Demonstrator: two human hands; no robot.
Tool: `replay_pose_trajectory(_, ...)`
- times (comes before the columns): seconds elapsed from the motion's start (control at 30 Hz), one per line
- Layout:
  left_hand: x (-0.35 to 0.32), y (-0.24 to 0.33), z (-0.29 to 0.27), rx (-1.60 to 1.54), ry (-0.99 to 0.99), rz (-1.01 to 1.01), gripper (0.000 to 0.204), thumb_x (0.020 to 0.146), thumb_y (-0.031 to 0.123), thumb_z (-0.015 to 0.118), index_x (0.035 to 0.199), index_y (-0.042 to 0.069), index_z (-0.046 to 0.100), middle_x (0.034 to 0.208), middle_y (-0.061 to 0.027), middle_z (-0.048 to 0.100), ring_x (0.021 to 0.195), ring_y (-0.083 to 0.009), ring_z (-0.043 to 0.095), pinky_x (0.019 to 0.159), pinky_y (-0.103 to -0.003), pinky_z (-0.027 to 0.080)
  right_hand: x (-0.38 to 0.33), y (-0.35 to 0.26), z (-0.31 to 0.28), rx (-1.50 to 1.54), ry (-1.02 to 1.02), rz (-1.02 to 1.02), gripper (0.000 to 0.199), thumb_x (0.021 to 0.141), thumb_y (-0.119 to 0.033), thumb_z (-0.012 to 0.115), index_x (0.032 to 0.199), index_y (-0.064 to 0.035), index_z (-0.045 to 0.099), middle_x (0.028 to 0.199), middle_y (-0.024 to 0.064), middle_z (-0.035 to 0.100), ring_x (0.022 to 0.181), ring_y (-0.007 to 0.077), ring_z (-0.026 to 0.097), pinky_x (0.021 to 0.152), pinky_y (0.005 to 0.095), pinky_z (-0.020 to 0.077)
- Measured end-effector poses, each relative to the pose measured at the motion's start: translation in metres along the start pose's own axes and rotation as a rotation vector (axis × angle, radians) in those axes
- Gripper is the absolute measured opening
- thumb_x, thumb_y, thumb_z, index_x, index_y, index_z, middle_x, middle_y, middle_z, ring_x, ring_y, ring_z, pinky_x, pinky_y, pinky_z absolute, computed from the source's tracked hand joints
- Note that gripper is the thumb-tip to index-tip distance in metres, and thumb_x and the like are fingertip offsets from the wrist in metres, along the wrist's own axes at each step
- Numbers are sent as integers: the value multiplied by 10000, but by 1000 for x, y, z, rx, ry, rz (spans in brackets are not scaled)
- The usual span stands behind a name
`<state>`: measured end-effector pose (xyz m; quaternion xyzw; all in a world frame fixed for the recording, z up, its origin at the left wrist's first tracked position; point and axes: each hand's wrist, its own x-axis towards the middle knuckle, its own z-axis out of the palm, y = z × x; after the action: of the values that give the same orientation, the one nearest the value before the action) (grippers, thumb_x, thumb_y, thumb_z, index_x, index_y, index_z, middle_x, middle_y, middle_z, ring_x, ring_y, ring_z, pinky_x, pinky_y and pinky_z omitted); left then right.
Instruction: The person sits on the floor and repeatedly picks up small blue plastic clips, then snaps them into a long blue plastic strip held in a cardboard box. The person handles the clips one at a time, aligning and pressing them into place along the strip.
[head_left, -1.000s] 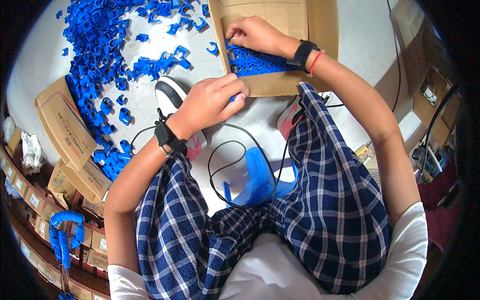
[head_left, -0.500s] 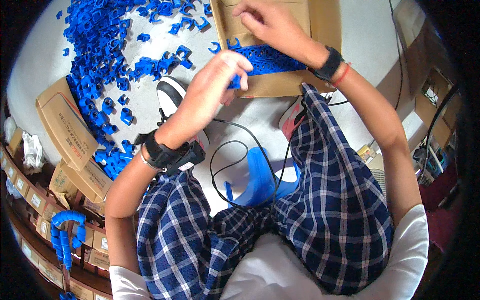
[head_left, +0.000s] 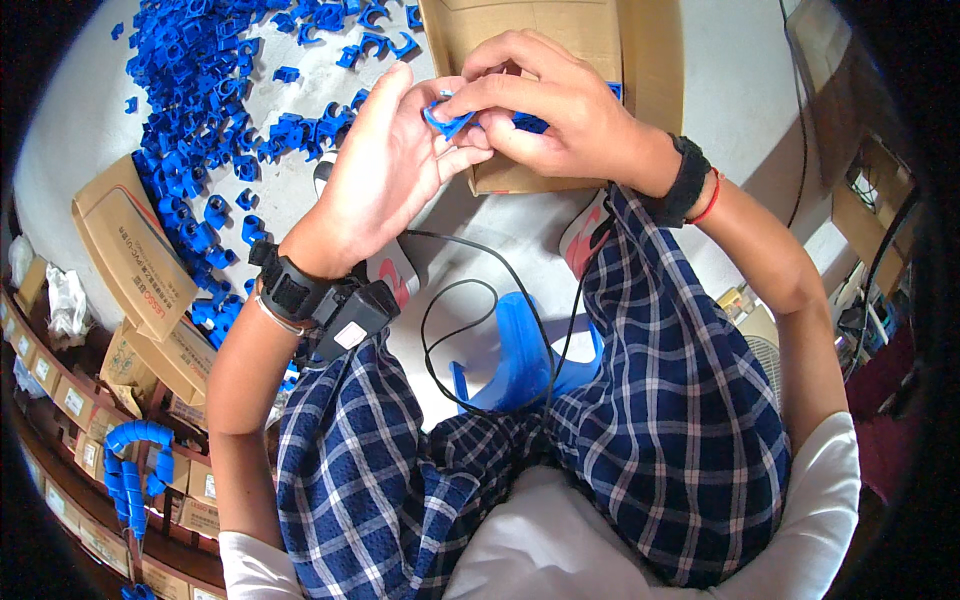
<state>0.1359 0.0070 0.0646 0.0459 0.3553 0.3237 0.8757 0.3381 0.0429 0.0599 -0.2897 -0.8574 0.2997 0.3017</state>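
Note:
Over the near edge of the cardboard box [head_left: 545, 183], my two hands meet around a small blue pipe clip [head_left: 452, 124]. My right hand [head_left: 570, 115] has its thumb and fingers closed on the clip from the right. Palm up, my left hand [head_left: 375, 175] lies beside it with the thumb stretched away; its fingers touch the clip from the left and below, partly hidden by the right hand. Inside the box, blue clips [head_left: 530, 123] show in part behind my right hand.
A large heap of loose blue clips [head_left: 185, 110] spreads over the floor at the left. Flattened cardboard [head_left: 135, 250] leans beside it, above shelves of small boxes [head_left: 75, 400]. A black cable [head_left: 490, 255] loops over a blue plastic stool [head_left: 520, 350] between my legs.
My right hand has come back from over the box to the left hand. The left hand has turned palm up, and the blue clip now sits between both hands.

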Motion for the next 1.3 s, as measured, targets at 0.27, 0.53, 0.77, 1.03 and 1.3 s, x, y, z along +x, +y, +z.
replay_pose_trajectory(0.27,-5,4,3,441,-10,106,656,1069,562,268,1335,26,537,1226,-103,650,1026,-155,618,960,-329,469,-6,9,-2,-20,-22,67,264,807,-196,739,1051,-109,694,1018,71,633,957,278,633,807,370,538)
replay_pose_trajectory(0.53,-7,-5,-12,1184,-2,270,357,1050,257,481,1314,37,576,1191,-90,700,964,-154,658,841,-297,517,-5,20,-5,92,81,427,179,904,-154,643,1022,-21,662,930,148,617,866,313,651,752,379,526)
replay_pose_trajectory(0.77,-8,-28,-20,1514,-102,428,227,992,133,547,1192,57,622,1087,-127,690,971,-270,693,826,-349,548,-25,62,5,85,-15,818,340,857,-295,735,999,12,694,909,162,711,817,252,710,763,385,562)
replay_pose_trajectory(1.03,-5,-40,-26,1745,-221,492,172,935,124,576,1094,85,628,924,-138,591,848,-357,637,761,-450,525,-30,89,22,-240,-264,784,293,871,-302,725,872,-14,671,759,146,705,736,274,706,700,384,542)
replay_pose_trajectory(1.3,-2,-39,-31,1826,-259,545,162,942,167,575,1071,94,640,925,-128,588,821,-348,634,743,-445,522,-24,98,25,-269,-376,727,338,826,-335,752,928,-22,673,843,193,708,824,398,688,779,479,550)
